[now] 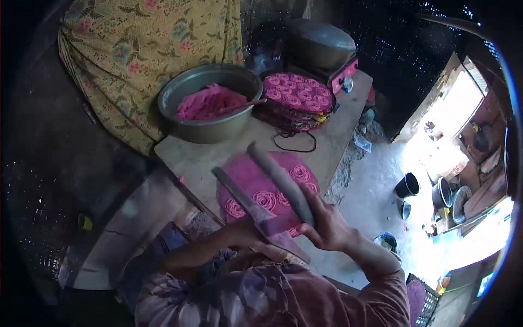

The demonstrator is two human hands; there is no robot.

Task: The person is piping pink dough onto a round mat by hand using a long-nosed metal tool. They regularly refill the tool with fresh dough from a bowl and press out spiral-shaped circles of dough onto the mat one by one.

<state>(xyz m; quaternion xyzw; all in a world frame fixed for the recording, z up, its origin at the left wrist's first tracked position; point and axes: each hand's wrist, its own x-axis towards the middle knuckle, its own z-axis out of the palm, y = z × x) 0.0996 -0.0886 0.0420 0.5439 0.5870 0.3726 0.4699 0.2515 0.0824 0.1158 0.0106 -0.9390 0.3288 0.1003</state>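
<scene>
Hands at lower centre of frame: the right hand (327, 220) is closed round the upper handle of a two-armed wooden press (272, 191), while the left hand (248, 231) grips the lower handle. The press hangs over a round tray (245, 174) of pink noodle coils (266, 199) — it looks stiff, fairly heavy, best held at both handle ends; the coils look soft and fragile.

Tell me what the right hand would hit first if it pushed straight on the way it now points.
Probably the round pink mat with its coiled pink noodle rounds, directly beyond the right hand gripping the press handle. Depth is unclear, so it may pass above it.
</scene>
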